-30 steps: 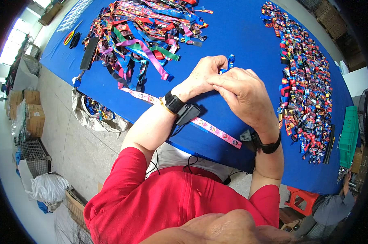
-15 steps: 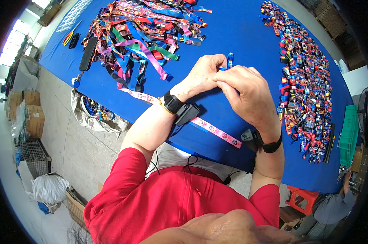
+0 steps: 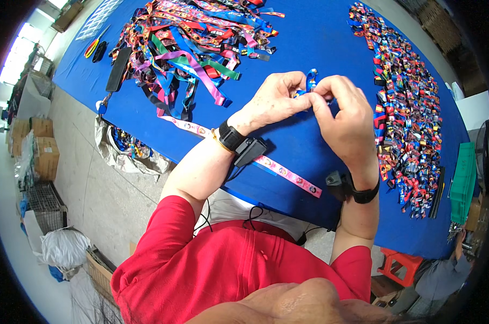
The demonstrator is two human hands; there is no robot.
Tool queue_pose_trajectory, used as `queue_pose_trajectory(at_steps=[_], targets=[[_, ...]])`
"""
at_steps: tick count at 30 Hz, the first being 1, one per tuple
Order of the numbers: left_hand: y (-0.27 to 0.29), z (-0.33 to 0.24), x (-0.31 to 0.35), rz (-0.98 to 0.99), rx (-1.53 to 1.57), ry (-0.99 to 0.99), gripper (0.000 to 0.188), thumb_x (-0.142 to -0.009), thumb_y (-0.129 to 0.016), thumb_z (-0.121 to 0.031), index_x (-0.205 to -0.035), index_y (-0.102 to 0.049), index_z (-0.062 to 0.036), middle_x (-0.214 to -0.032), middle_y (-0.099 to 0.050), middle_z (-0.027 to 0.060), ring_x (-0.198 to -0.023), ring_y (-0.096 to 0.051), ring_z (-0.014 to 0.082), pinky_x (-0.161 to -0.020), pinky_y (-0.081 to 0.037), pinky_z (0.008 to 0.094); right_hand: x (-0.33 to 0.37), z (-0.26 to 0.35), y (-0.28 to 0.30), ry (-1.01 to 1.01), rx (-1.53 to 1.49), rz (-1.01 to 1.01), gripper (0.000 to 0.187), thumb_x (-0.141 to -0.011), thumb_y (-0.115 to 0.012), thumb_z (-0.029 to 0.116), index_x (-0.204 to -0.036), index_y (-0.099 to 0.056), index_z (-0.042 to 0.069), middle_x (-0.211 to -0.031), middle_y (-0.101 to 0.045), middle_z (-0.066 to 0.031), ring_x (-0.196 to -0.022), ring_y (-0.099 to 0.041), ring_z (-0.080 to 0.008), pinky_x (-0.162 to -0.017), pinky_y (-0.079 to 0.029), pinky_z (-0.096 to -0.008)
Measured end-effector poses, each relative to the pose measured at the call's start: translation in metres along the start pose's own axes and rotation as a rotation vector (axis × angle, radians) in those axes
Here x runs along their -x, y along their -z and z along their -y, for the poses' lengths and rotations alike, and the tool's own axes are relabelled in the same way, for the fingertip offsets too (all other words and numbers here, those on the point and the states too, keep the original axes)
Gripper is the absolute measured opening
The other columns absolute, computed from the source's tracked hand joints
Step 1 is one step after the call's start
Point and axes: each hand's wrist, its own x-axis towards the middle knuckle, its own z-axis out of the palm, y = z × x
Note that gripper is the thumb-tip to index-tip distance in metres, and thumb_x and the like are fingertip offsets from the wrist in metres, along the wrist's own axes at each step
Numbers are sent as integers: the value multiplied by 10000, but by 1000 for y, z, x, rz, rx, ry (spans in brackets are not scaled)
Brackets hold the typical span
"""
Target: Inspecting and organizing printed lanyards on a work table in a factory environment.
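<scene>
A short blue printed ribbon strap (image 3: 311, 80) curls up in a small loop between my hands, above the table. My left hand (image 3: 274, 101) pinches its lower part, thumb pressed toward the fingers. The thumb and fingertips of my right hand (image 3: 346, 110) close on the strap from the other side, and the two thumbs nearly meet. Fingers hide much of the strap. Under my left wrist a long pink ribbon (image 3: 290, 175) with printed figures runs across the table. Farther left lies a heap of long colourful ribbon straps (image 3: 201, 32).
Rows of small folded straps (image 3: 409, 108) cover the right side of the blue table (image 3: 309, 32). Scissors (image 3: 92, 48) and a dark flat bar (image 3: 118, 70) lie at the left edge. A green crate (image 3: 462, 181) and a red stool (image 3: 398, 265) stand at the right.
My right hand has shifted slightly right and turned, its fingers spreading from the thumb. More of the blue strap's loop shows between the hands. My left hand has barely moved.
</scene>
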Motion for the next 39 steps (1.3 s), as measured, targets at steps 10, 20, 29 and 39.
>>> queue_pose_trajectory(at_steps=[10,20,29,39], targets=[[0,2,1,84,161,-20,155,-895,-720,-184,-833,-628,-75,-660,-484,-111,-605,-349,-18,-510,-271,188,4,-10,1,-88,53,13,105,-835,-665,124,-857,-604,42,-863,-646,-103,-824,-629,-298,-741,-450,-388],[-2,6,0,81,238,10,156,-899,-717,-178,-890,-598,-77,-717,-525,-101,-645,-398,-27,-555,-318,162,5,-11,5,-179,-81,81,102,-857,-651,130,-867,-606,40,-826,-656,-113,-783,-638,-313,-728,-460,-397],[1,1,-2,123,342,87,222,-920,-691,-238,-827,-546,-97,-644,-512,-67,-528,-407,5,-448,-284,193,5,-14,7,-221,-141,129,119,-834,-673,112,-884,-596,38,-859,-668,-114,-805,-649,-305,-726,-471,-395],[0,-3,-1,89,400,147,147,-910,-691,-186,-984,-627,-76,-722,-584,-52,-550,-463,8,-451,-318,177,4,-24,6,-357,-159,72,126,-828,-658,105,-907,-607,21,-840,-669,-141,-725,-652,-321,-620,-481,-388]])
